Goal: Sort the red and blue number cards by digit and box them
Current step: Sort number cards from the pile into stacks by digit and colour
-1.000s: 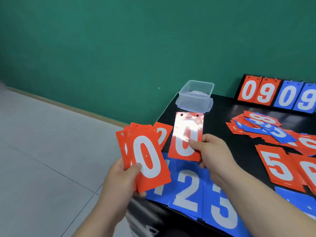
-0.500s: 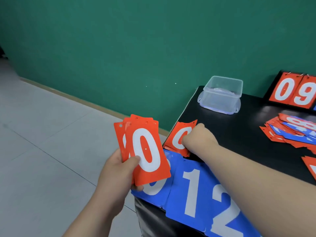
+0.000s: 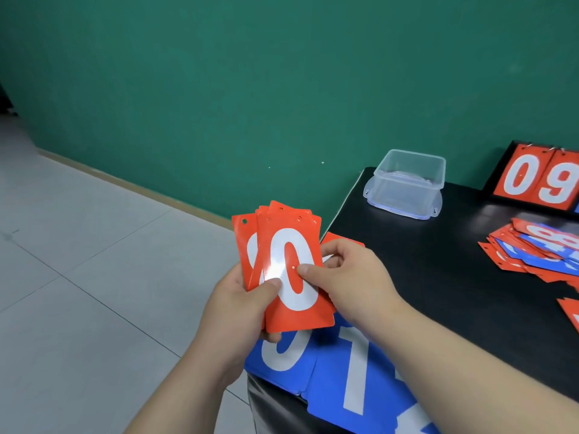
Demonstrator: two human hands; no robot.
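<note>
A fanned stack of red 0 cards (image 3: 286, 267) is held upright off the table's left corner. My left hand (image 3: 241, 311) grips its lower left edge, thumb on the front card. My right hand (image 3: 347, 277) pinches the stack's right edge, thumb on the white digit, fingers curled behind. A red card corner (image 3: 341, 239) shows behind the right hand's fingers; whether it lies on the table I cannot tell. Blue 0 card (image 3: 282, 355) and blue 1 card (image 3: 354, 380) lie flat at the table's near edge. A clear plastic box (image 3: 407, 183) stands at the far left corner.
A mixed pile of red and blue cards (image 3: 539, 252) lies at the right. A black scoreboard stand (image 3: 539, 181) showing red 0 and 9 stands at the back right. More red cards (image 3: 571, 311) sit at the right edge. The black table (image 3: 438, 261) ends left at tiled floor.
My right hand left the table's left corner, where it had reached the red 0 pile, and came to the stack in my left hand, which is now thicker. The view swung left.
</note>
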